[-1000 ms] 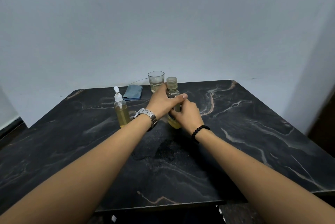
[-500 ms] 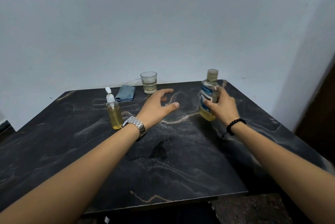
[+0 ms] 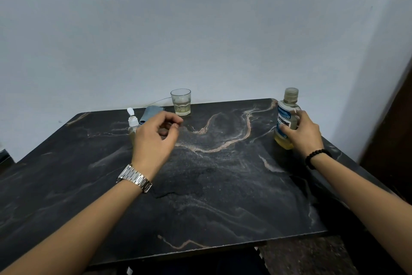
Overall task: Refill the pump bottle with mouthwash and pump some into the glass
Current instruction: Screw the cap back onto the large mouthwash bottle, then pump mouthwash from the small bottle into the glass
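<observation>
Your right hand (image 3: 305, 134) grips the mouthwash bottle (image 3: 287, 118) at the far right of the table (image 3: 223, 196), fingers wrapped round its label; the bottle stands upright with its cap on. Your left hand (image 3: 153, 139) hovers over the table with fingers loosely curled, holding nothing. Just beyond it, partly hidden behind it, stands the pump bottle (image 3: 132, 124), with yellowish liquid in it and its white pump head on. The glass (image 3: 181, 102) sits at the far edge, a little pale liquid in the bottom, and a blue cloth (image 3: 149, 113) lies between it and the pump bottle.

The mouthwash looks to be parked out of the way, so set it flat before you let go; it is near the right edge. Then take the pump bottle by its body, not its head, so it does not tip. Bring the glass close under the nozzle and press the head straight down, steadying the bottle's base with your other hand.
</observation>
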